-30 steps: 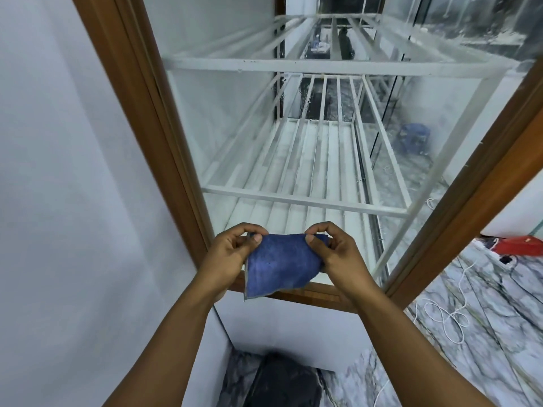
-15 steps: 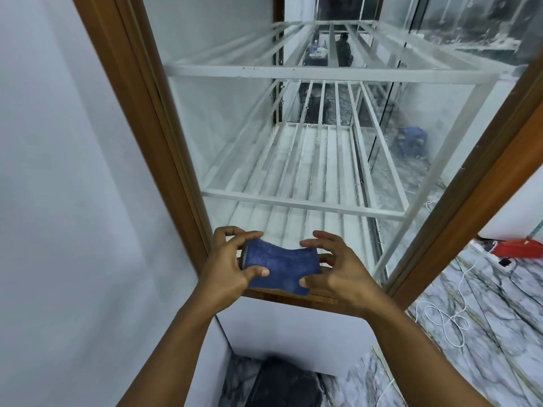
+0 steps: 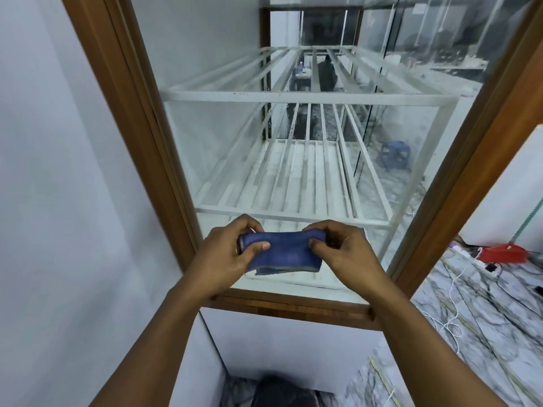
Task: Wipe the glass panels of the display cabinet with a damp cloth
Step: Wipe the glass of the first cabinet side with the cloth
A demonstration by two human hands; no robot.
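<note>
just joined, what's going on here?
A person stands at a wood-framed display cabinet, holding a folded blue cloth in both hands. The left hand and the right hand each pinch one end. The cloth is low in front of the glass panel and is not spread against it, so wiping looks not yet begun.

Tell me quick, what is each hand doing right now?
Left hand: grips the left end of the folded blue cloth.
Right hand: pinches the cloth's right end.
</note>
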